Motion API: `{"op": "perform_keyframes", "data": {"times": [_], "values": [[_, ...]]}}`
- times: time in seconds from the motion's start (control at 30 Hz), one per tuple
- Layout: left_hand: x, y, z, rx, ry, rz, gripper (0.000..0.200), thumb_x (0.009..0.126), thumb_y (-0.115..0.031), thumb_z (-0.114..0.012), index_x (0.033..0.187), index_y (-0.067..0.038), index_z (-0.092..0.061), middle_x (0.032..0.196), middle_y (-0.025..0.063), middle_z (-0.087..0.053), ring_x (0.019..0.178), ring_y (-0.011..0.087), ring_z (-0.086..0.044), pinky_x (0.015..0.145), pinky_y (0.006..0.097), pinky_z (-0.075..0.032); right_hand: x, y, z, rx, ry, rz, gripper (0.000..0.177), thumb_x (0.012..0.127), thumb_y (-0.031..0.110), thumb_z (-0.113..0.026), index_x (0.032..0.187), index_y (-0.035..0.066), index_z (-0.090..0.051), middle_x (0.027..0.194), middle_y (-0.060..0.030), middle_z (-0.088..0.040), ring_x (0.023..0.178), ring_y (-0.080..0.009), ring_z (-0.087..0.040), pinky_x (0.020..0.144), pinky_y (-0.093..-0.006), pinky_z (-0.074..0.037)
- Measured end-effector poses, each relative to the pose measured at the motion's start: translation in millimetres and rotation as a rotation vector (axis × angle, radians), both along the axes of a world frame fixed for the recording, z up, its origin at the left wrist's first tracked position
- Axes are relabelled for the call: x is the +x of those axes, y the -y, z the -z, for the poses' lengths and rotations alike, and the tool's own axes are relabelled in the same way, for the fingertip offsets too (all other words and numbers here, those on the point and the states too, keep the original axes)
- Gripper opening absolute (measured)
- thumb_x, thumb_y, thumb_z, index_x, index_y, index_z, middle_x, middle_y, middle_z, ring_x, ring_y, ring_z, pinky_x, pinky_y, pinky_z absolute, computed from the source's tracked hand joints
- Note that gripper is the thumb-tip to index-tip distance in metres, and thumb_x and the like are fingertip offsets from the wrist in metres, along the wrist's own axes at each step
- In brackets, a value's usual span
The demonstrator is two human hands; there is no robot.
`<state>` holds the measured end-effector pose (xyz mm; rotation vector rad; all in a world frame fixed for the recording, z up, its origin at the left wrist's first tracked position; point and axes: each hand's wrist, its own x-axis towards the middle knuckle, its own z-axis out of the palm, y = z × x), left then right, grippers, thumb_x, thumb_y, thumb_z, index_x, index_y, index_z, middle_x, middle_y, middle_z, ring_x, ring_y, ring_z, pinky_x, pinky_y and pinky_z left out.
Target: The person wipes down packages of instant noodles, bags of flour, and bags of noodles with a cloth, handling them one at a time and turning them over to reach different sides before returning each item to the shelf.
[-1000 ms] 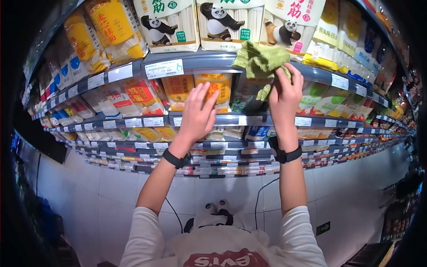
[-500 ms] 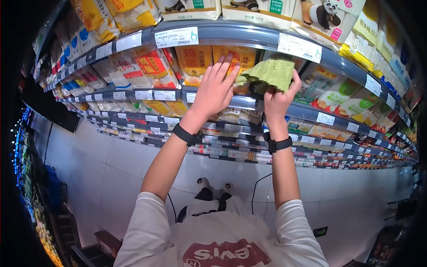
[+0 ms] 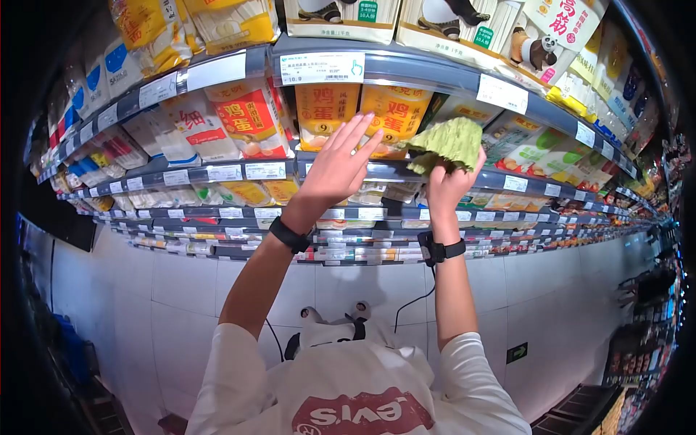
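My left hand (image 3: 338,165) is open, its fingers stretched out and a ring on one of them. Its fingertips overlap the lower part of two yellow-orange noodle packets (image 3: 395,116) standing on the second shelf; whether they touch cannot be told. In my right hand (image 3: 451,190) is a crumpled green cloth (image 3: 455,143), gripped from below. The cloth is at the shelf's front edge, just right of the packets, and hides part of that edge and the goods behind it. Both wrists wear black bands.
Above the hands runs the upper shelf edge (image 3: 406,67) with price tags, bearing large noodle packs (image 3: 337,22). A red-and-white packet (image 3: 250,119) stands to the left. Lower shelves hold more packaged goods. Pale floor tiles (image 3: 196,283) and a dark cable lie below.
The view has shifted, with the shelves appearing larger. My left hand has drawn down, lower on the yellow packets. My right hand still holds the cloth, now a little lower against the shelf.
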<state>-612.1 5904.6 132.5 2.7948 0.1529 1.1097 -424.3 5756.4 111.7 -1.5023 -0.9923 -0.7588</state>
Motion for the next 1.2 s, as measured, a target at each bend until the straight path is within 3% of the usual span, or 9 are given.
{"op": "perform_keyframes", "data": {"times": [0.17, 0.43, 0.63, 0.67, 0.8, 0.9, 0.97, 1.07, 1.2], "values": [[-1, -7, 11, -0.034, 0.055, 0.081, 0.046, 0.091, -0.005, -0.063, 0.136, -0.003, -0.063, 0.161, 0.0254, -0.040, 0.150, 0.0453, -0.037, 0.120, 0.0517, -0.036, -26, -39, -28, -0.141, 0.269, -0.057, 0.043, 0.077, -0.008, -0.068, 0.119, -0.002, -0.067, 0.140, -0.0259, -0.054, 0.127, -0.0457, -0.052, 0.110, -0.0511, -0.043], [-31, -16, 15, -0.117, 0.088, 0.153, 0.027, 0.090, -0.007, -0.067, 0.116, -0.001, -0.072, 0.158, 0.0238, -0.047, 0.151, 0.0409, -0.038, 0.118, 0.0493, -0.040, -75, -49, 34, -0.355, 0.044, -0.050, 0.045, 0.081, -0.011, -0.067, 0.125, -0.001, -0.067, 0.146, -0.0260, -0.048, 0.134, -0.0460, -0.049, 0.113, -0.0503, -0.043], [-81, -27, 21, -0.553, 0.008, 0.033, 0.027, 0.093, -0.009, -0.066, 0.120, -0.004, -0.072, 0.153, 0.0213, -0.051, 0.146, 0.0403, -0.044, 0.115, 0.0479, -0.043, -107, -97, -26, -0.251, 0.311, -0.013, 0.031, 0.084, -0.003, -0.067, 0.115, -0.004, -0.064, 0.118, -0.0282, -0.062, 0.114, -0.0502, -0.052, 0.097, -0.0541, -0.045], [-86, -30, 30, -0.437, 0.146, 0.024, 0.029, 0.093, -0.008, -0.065, 0.121, -0.006, -0.071, 0.150, 0.0200, -0.054, 0.142, 0.0404, -0.048, 0.114, 0.0491, -0.043, -106, -115, -27, -0.309, 0.294, -0.032, 0.029, 0.085, -0.002, -0.068, 0.113, -0.004, -0.063, 0.117, -0.0291, -0.061, 0.107, -0.0508, -0.051, 0.092, -0.0551, -0.044], [-122, -44, 38, -0.406, 0.279, 0.030, 0.030, 0.092, -0.005, -0.066, 0.121, -0.007, -0.072, 0.150, 0.0174, -0.054, 0.139, 0.0400, -0.051, 0.115, 0.0507, -0.041, -138, -137, -36, -0.514, 0.277, 0.058, 0.044, 0.076, -0.006, -0.068, 0.119, -0.003, -0.063, 0.123, -0.0285, -0.057, 0.119, -0.0490, -0.049, 0.102, -0.0563, -0.043], [-155, -55, 45, -0.448, 0.294, -0.049, 0.030, 0.092, -0.004, -0.066, 0.121, -0.007, -0.072, 0.151, 0.0170, -0.054, 0.140, 0.0393, -0.049, 0.116, 0.0496, -0.040, -153, -136, 17, -0.432, 0.224, -0.036, 0.053, 0.077, -0.012, -0.065, 0.129, -0.003, -0.061, 0.144, -0.0295, -0.046, 0.132, -0.0519, -0.044, 0.112, -0.0547, -0.040], [-172, -67, 51, -0.451, 0.302, -0.077, 0.033, 0.092, -0.004, -0.065, 0.125, -0.007, -0.071, 0.151, 0.0169, -0.053, 0.141, 0.0391, -0.048, 0.118, 0.0492, -0.038, -173, -123, 45, -0.485, 0.126, -0.102, 0.046, 0.079, -0.013, -0.063, 0.124, -0.003, -0.062, 0.139, -0.0274, -0.052, 0.129, -0.0518, -0.047, 0.110, -0.0557, -0.040], [-186, -82, 48, -0.445, 0.283, -0.203, 0.052, 0.093, -0.002, -0.064, 0.144, -0.005, -0.058, 0.159, 0.0227, -0.043, 0.144, 0.0406, -0.044, 0.119, 0.0484, -0.035, -182, -132, 37, -0.413, 0.093, -0.144, 0.051, 0.079, -0.011, -0.067, 0.129, -0.004, -0.060, 0.145, -0.0294, -0.046, 0.137, -0.0520, -0.043, 0.114, -0.0532, -0.039], [-176, -106, 31, -0.413, 0.328, -0.218, 0.044, 0.096, -0.005, -0.060, 0.138, 0.007, -0.052, 0.163, 0.0272, -0.034, 0.145, 0.0474, -0.039, 0.117, 0.0519, -0.037, -201, -170, -35, -0.327, 0.232, -0.220, 0.042, 0.081, -0.008, -0.066, 0.122, -0.005, -0.063, 0.142, -0.0293, -0.050, 0.132, -0.0506, -0.045, 0.108, -0.0561, -0.040]]}}
